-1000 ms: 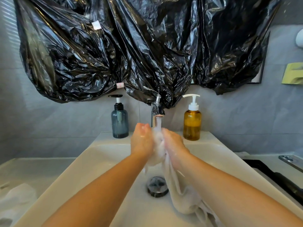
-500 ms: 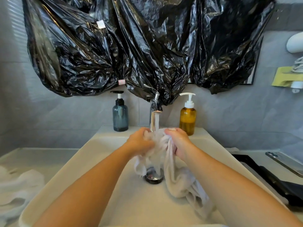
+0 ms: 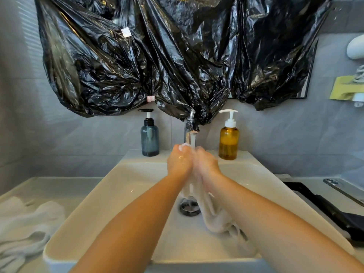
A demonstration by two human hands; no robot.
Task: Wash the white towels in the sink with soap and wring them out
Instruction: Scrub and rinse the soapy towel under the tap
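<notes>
The person's left hand (image 3: pixel 180 162) and right hand (image 3: pixel 206 164) are pressed together over the sink (image 3: pixel 122 186), just under the faucet (image 3: pixel 190 125). Each grip is curled tight round the bunched upper part of a white towel (image 3: pixel 214 219). A stream of water (image 3: pixel 193 140) runs down onto the knuckles, and suds show on both hands. The rest of the towel hangs from the hands into the basin, trailing past the right side of the drain (image 3: pixel 189 207) and lying against the basin floor under the right forearm, which hides its far end.

On the sink's back ledge a blue-grey pump bottle (image 3: pixel 149 138) stands left of the faucet and an amber pump bottle (image 3: pixel 229 142) stands right of it, both upright and apart from the hands. Crumpled black plastic sheeting (image 3: pixel 157 56) covers the wall above and drapes down round the top of the faucet.

On the table (image 3: pixel 39 186) left of the sink lies a heap of more white towels (image 3: pixel 25 227). To the right of the sink lie a long black object (image 3: pixel 334 211) and a metal bar (image 3: pixel 342 188); what they are cannot be told. A yellow-green holder (image 3: pixel 342 87) is fixed to the wall at upper right.
</notes>
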